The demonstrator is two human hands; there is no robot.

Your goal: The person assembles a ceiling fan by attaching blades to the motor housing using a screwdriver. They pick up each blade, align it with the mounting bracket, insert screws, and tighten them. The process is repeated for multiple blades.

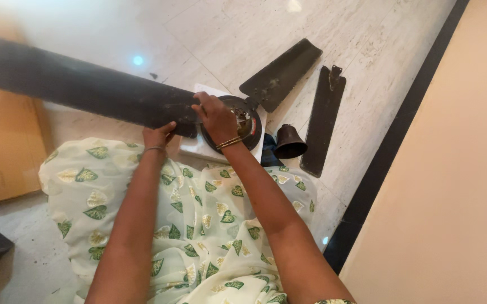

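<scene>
On floor | left hand [158,135] fingers gripping fan blade [80,84] end | right hand [216,117] fingers pressing blade at motor hub [249,121]

Fan motor hub [242,121] sits on a flat pad [204,147] on the floor [367,34], just ahead of the person's lap. Long blade [80,84] runs from the hub out to the left, above a cardboard box [1,146] at far left. Left hand [158,135] under the blade's inner end; right hand [216,117] on top, where blade meets hub. 2nd blade [281,73] angles off the hub to upper right. Bell-shaped cup [289,142] just right of the pad. 3rd blade [323,121] lies loose on the floor, right of the cup, apart from the hub. Wall [457,169] far right.
</scene>
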